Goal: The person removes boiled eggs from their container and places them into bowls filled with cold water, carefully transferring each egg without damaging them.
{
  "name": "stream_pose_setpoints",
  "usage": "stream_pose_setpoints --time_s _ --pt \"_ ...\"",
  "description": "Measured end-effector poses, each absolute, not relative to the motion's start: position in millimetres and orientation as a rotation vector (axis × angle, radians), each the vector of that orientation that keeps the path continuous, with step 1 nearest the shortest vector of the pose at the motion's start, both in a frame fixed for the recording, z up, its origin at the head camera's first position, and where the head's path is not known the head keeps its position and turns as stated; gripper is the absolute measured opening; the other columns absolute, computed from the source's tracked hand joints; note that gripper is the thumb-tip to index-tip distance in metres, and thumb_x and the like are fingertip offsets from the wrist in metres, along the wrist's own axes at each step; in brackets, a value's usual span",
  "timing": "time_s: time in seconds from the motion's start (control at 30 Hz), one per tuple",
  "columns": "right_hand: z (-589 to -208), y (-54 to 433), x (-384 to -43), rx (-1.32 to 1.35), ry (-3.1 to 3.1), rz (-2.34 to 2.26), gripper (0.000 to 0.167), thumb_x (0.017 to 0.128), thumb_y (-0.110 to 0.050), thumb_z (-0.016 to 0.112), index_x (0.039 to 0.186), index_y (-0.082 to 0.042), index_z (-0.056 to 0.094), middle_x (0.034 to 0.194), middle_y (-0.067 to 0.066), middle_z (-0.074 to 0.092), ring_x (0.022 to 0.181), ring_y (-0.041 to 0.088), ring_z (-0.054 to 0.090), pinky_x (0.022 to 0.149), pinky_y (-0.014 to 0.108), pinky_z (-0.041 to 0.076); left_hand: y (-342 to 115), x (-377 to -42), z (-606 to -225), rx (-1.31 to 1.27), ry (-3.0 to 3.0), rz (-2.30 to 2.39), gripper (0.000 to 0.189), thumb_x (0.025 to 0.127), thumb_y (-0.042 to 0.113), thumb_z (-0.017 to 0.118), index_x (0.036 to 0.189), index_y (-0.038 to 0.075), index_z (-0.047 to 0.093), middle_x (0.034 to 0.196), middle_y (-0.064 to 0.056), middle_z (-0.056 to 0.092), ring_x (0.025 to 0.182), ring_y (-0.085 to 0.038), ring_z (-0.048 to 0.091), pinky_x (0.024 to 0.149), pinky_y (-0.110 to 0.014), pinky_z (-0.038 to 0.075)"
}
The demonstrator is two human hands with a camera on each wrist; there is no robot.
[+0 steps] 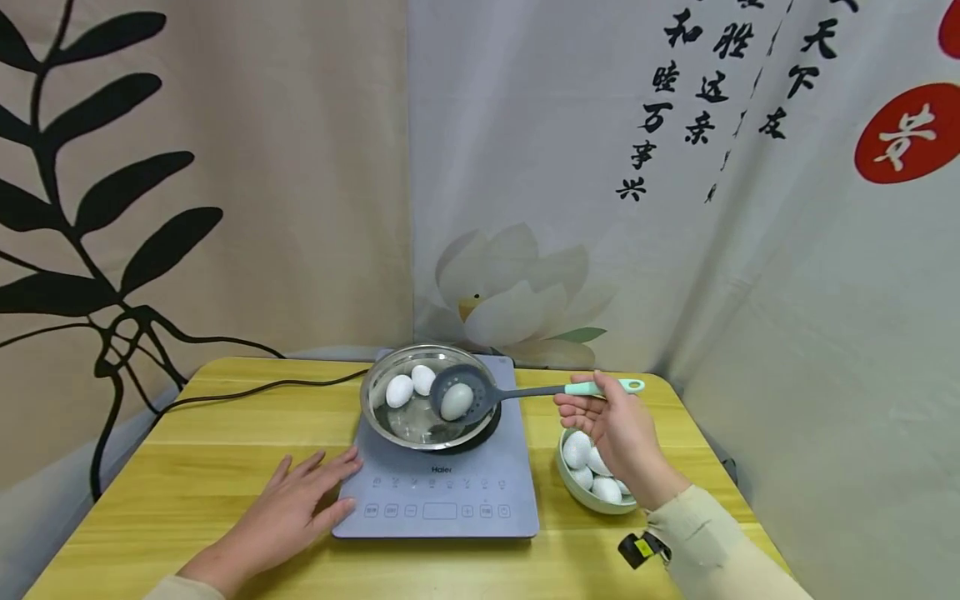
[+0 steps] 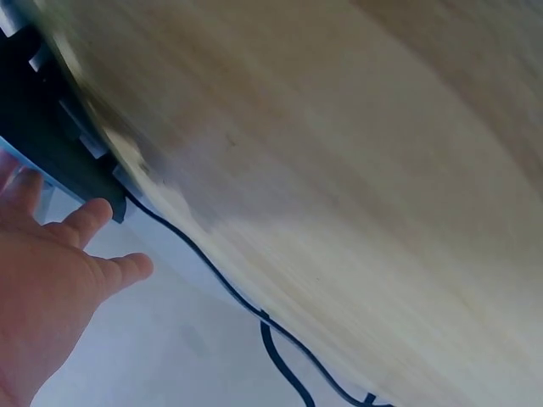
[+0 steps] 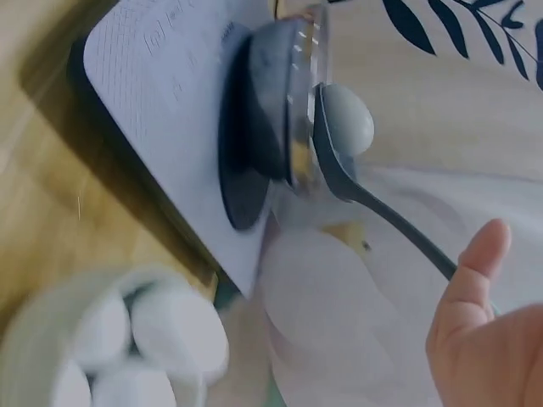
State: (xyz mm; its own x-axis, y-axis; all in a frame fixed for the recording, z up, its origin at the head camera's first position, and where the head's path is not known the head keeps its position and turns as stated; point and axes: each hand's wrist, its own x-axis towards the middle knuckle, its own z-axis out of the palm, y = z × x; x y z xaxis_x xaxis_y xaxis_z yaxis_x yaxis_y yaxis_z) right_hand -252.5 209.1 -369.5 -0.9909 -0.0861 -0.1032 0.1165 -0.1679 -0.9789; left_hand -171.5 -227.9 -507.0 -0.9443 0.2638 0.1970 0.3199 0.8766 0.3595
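My right hand (image 1: 618, 433) grips the mint-green handle of a grey slotted spoon (image 1: 477, 398), thumb on top. One white egg (image 1: 457, 402) lies in its bowl, over the right side of a steel pan (image 1: 390, 431). Two more eggs (image 1: 411, 385) sit inside that pan at the left. The right wrist view shows the spoon's egg (image 3: 349, 120) above the pan's rim. Fingers spread and fairly straight, my left hand (image 1: 292, 508) rests at the left edge of a grey-blue induction cooker (image 1: 442, 500), which carries the pan.
Right of the cooker, below my right forearm, stands a pale green bowl (image 1: 592, 498) with several white eggs. A black cord (image 1: 262, 386) runs from behind the pan off the left of the wooden table (image 1: 225, 450). Printed curtains (image 1: 525, 125) hang behind.
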Motion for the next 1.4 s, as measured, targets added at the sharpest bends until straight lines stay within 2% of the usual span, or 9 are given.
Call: stream_pose_setpoints --time_s 0.13,0.27,0.43,0.57,0.77,0.87,1.07,1.3,1.4 --pt "-346.1 248.3 -234.8 0.036 1.988 -2.31 0.044 0.118 -0.037 0.035 0.136 -0.002 0.053 0.104 0.007 0.082 0.092 0.016 0.078 0.085 0.028 0.066 -229.3 -170.5 -505.4 -0.457 -2.889 -0.598 0.056 0.104 0.059 0.062 0.151 0.03 0.062 0.164 0.005 0.053 0.147 -0.05 0.052 0.116 -0.084 0.027" --pt "-330.2 294.3 -216.1 0.004 1.979 -2.371 0.039 0.116 -0.041 0.042 0.129 -0.008 0.06 0.103 0.007 0.083 0.095 0.016 0.08 0.084 0.028 0.067 -230.9 -169.6 -504.7 -0.457 -2.873 -0.589 0.055 0.104 0.058 0.063 0.151 0.029 0.063 0.164 0.004 0.054 0.146 -0.05 0.052 0.116 -0.083 0.027" --pt "-331.0 343.5 -200.6 -0.035 1.967 -2.469 0.033 0.115 -0.037 0.048 0.118 -0.012 0.071 0.102 0.012 0.083 0.093 0.02 0.082 0.081 0.032 0.068 -233.2 -167.7 -505.8 -0.452 -2.863 -0.598 0.055 0.103 0.057 0.064 0.151 0.028 0.063 0.164 0.003 0.054 0.146 -0.051 0.052 0.117 -0.083 0.026" --pt "-340.6 364.6 -191.0 -0.002 2.117 -2.464 0.033 0.114 -0.035 0.05 0.114 -0.014 0.076 0.098 0.011 0.084 0.087 0.019 0.082 0.078 0.033 0.068 -234.4 -166.4 -506.9 -0.462 -2.852 -0.621 0.054 0.104 0.053 0.066 0.15 0.027 0.063 0.164 0.002 0.054 0.146 -0.052 0.052 0.116 -0.083 0.027" --pt "-354.0 361.4 -180.0 -0.039 2.453 -2.304 0.031 0.114 -0.035 0.051 0.119 -0.014 0.073 0.098 0.007 0.084 0.085 0.018 0.082 0.078 0.033 0.067 -233.5 -166.7 -506.7 -0.478 -2.841 -0.632 0.052 0.103 0.05 0.067 0.15 0.028 0.064 0.163 0.003 0.055 0.144 -0.051 0.054 0.114 -0.083 0.029" --pt "-355.7 349.4 -176.4 -0.105 2.633 -2.172 0.032 0.115 -0.032 0.05 0.121 -0.009 0.071 0.096 0.004 0.084 0.081 0.018 0.081 0.076 0.033 0.067 -232.4 -167.7 -507.0 -0.476 -2.845 -0.628 0.052 0.103 0.051 0.068 0.15 0.029 0.063 0.163 0.004 0.055 0.144 -0.051 0.054 0.114 -0.083 0.029" --pt "-355.7 327.1 -168.0 -0.239 3.084 -1.726 0.039 0.116 -0.024 0.045 0.126 0.005 0.069 0.093 -0.012 0.081 0.076 0.014 0.08 0.074 0.028 0.066 -230.1 -169.0 -506.1 -0.475 -2.848 -0.62 0.053 0.103 0.053 0.067 0.15 0.028 0.064 0.163 0.004 0.055 0.144 -0.051 0.054 0.114 -0.083 0.029" --pt "-357.0 321.7 -158.7 -0.425 3.281 -1.603 0.024 0.111 -0.005 0.053 0.121 0.003 0.074 0.093 -0.02 0.077 0.074 0.005 0.076 0.074 0.016 0.063 -228.8 -169.3 -505.6 -0.478 -2.853 -0.622 0.053 0.103 0.052 0.067 0.15 0.028 0.063 0.164 0.003 0.054 0.144 -0.051 0.054 0.115 -0.083 0.028" --pt "-357.2 323.2 -157.4 -0.463 3.329 -1.599 0.023 0.109 -0.002 0.055 0.12 0.002 0.075 0.094 -0.023 0.076 0.075 0.003 0.075 0.075 0.012 0.06 -228.3 -169.9 -505.7 -0.476 -2.862 -0.612 0.053 0.103 0.053 0.066 0.15 0.028 0.063 0.164 0.004 0.054 0.144 -0.051 0.054 0.115 -0.083 0.028"
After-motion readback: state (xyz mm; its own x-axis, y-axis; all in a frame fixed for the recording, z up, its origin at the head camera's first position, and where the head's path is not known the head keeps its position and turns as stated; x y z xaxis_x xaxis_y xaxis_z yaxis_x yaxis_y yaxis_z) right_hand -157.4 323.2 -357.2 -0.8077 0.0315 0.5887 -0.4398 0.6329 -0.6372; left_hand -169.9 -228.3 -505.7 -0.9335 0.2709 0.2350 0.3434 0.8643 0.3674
